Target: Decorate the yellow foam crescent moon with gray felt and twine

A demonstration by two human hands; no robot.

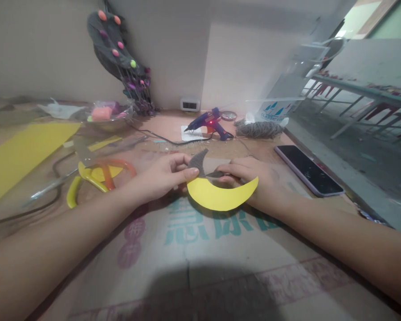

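Note:
My left hand [169,176] pinches a yellow crescent [223,196] of thin card or foam near its left end, the thumb on top. The upper left horn of the crescent is covered in grey yarn [198,164]. A dark grey strand [216,174] runs from there to my right hand [250,171], whose fingers are closed around it behind the crescent's right horn. Some of the right fingertips are hidden by the crescent.
A blue glue gun [207,122] with a red light stands on a white tile. A grey yarn bundle [260,128] and a phone [309,169] lie right; scissors [100,176] and yellow sheet [26,151] lie left. A decorated grey crescent [108,44] hangs behind.

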